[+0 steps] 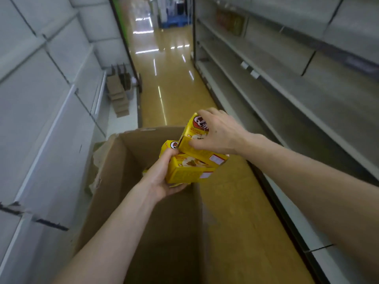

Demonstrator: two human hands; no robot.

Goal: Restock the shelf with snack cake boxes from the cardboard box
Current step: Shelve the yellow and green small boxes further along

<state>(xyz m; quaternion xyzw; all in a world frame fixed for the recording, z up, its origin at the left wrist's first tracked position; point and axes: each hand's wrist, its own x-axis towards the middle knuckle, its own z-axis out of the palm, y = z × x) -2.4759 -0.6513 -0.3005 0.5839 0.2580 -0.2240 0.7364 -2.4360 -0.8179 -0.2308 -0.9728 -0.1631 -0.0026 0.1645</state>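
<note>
A large open cardboard box (114, 181) stands on the aisle floor in front of me, its inside mostly hidden by my arms. My left hand (162, 177) grips a yellow snack cake box (188, 173) from below, over the cardboard box's right side. My right hand (215, 132) grips a second yellow snack cake box (192, 140) from above, tilted and resting on the first one. The grey shelves (287, 103) on the right run along the aisle and are almost bare.
Bare grey shelving (41, 99) lines the left side too. Flattened cardboard pieces (119, 95) stand by the left shelf further down. A few packaged goods (229, 21) sit on an upper right shelf far off. The glossy yellow floor (170, 78) stretches ahead.
</note>
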